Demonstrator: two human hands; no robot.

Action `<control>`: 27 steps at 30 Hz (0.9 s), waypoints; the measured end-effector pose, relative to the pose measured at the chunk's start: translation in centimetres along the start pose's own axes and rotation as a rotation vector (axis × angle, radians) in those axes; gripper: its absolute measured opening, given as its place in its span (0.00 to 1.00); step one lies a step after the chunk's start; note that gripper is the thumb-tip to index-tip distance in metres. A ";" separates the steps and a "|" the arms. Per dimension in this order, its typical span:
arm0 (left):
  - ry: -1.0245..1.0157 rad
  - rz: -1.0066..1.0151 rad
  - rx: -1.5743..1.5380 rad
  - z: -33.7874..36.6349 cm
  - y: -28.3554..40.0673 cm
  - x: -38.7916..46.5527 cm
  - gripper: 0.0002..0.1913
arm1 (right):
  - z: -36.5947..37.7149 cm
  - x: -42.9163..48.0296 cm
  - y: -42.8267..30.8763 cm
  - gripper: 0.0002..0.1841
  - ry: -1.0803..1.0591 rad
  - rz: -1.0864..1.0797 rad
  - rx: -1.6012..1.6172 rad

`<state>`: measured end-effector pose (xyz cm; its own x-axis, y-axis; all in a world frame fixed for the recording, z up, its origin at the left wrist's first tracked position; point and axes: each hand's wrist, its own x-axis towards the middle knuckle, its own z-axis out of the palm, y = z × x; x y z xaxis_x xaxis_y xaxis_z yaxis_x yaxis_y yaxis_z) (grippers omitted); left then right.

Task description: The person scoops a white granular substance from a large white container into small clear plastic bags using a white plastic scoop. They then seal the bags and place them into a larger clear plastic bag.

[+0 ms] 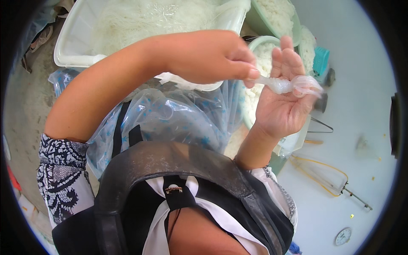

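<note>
My left hand (pixel 220 59) reaches across from the left and pinches the tail of a white translucent filament bundle (pixel 280 86) between thumb and fingertips. The bundle has a thick twisted middle and a loose looped end. It lies across the raised palm of my right hand (pixel 283 102), where the loop passes by a curled finger. Other fingers of that hand point up, spread from the bundle. The looped end is slightly blurred, and the grip at its far side is partly hidden.
Beyond my arms stands a white plastic tub (pixel 73 44) of pale tangled filament. Pale green basins (pixel 245 108) of white fluffy material sit at the right. A clear plastic sheet (pixel 178 118) covers my lap. A teal plastic container (pixel 321 60) and a dial clock (pixel 343 236) are along the pale wall (pixel 360 95).
</note>
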<state>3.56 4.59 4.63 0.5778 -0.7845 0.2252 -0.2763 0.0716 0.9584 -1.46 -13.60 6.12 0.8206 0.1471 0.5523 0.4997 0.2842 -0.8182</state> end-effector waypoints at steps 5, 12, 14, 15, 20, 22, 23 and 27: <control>-0.079 -0.226 -0.146 0.1 -1.5 -1.7 0.15 | 1.0 0.5 0.8 0.19 0.089 0.243 0.684; 0.198 0.070 0.491 4.0 -4.5 -0.9 0.09 | 0.2 0.5 -0.2 0.18 0.277 0.290 0.364; 0.322 0.216 0.490 4.2 -6.7 -0.5 0.10 | -1.0 0.3 -1.1 0.14 0.181 0.146 0.065; 0.417 0.100 0.266 4.3 -7.2 -0.1 0.11 | -2.8 0.0 -0.6 0.13 0.197 0.031 -0.313; 0.437 -0.453 -0.633 3.2 -4.1 1.7 0.15 | -11.5 -6.0 2.2 0.21 -0.443 0.404 -2.030; 0.371 -0.502 -0.699 3.1 -2.2 2.9 0.14 | -11.3 -7.0 2.7 0.19 -0.632 0.752 -1.794; 0.364 -0.483 -0.632 3.2 -1.2 3.6 0.14 | -9.0 -5.4 3.0 0.18 -0.598 0.659 -1.412; 0.404 0.087 0.974 -2.2 1.2 3.0 0.09 | 1.1 2.6 5.5 0.13 -0.423 0.429 -0.322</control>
<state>6.65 3.63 6.85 0.6899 -0.5240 0.4995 -0.7220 -0.5482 0.4221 3.09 -10.56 3.20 0.8183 0.5600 0.1298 0.2660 -0.1686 -0.9491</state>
